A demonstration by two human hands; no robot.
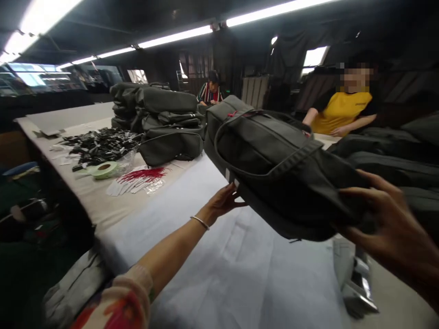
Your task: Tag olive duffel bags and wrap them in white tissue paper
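At the far left of the tabletop [192, 201] lay a tape roll [104, 169] and red-tipped tags [137, 180], with stacked bags [161, 121] behind. Your left hand [224, 199] was cupped under the near-left edge of the bag [274, 169], fingers closed on it. The bag hung tilted above the white sheet, mid-handling by the look of it. Your right hand [394, 228] clamped its right end. Any further move would need both grips firm.
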